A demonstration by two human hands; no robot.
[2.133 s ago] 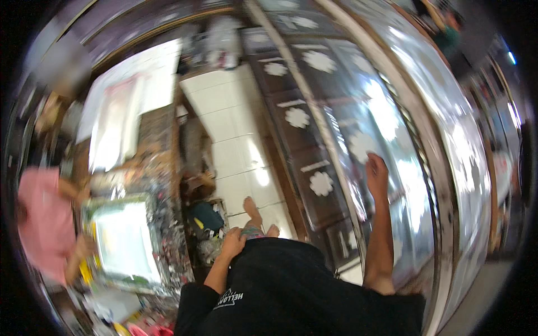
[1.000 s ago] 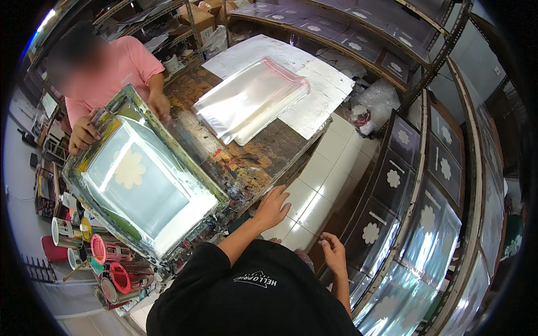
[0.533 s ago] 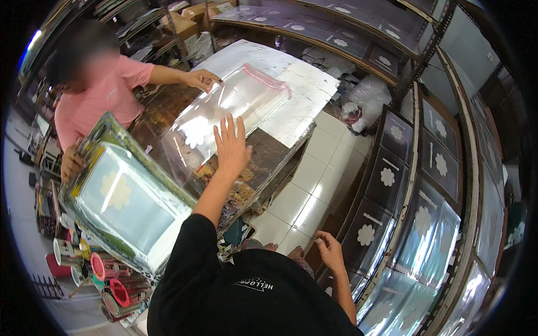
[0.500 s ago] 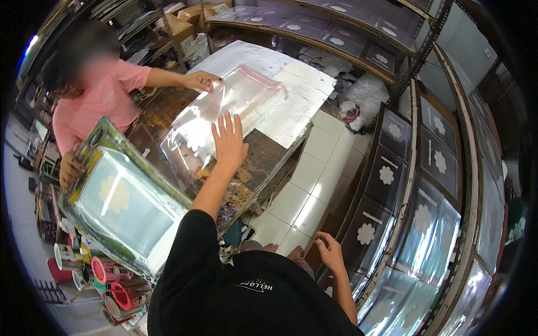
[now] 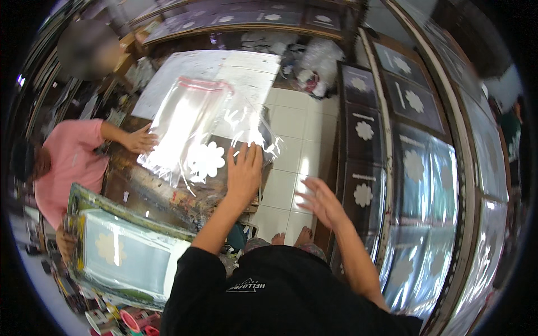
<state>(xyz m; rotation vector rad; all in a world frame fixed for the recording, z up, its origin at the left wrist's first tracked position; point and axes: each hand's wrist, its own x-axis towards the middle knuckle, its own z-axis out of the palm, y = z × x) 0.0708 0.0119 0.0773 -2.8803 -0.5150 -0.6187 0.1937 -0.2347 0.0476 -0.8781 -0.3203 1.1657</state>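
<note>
My left hand (image 5: pixel 245 171) lies with fingers stretched over the near right edge of a clear plastic bag (image 5: pixel 255 126). This bag sticks out to the right of a stack of clear plastic bags (image 5: pixel 188 112) with a pink strip along the far end. A white flower print (image 5: pixel 207 160) shows near my left fingers. Whether my thumb pinches the film is hidden. My right hand (image 5: pixel 325 206) hovers over the floor, slightly blurred, fingers apart and nothing in them. A co-worker's hand (image 5: pixel 140 140) rests at the stack's left edge.
A white board (image 5: pixel 241 67) lies under the stack on a stained table (image 5: pixel 151 182). At left, the co-worker's other hand holds a tilted printing screen (image 5: pixel 134 257) with a flower shape. Racks of flower-printed sheets (image 5: pixel 363 131) stand right. Paint containers (image 5: pixel 137 318) sit lower left.
My view has turned to the right. My left hand has moved to the right, and a clear bag now juts out beside the stack. My right hand has risen, its fingers spreading.
</note>
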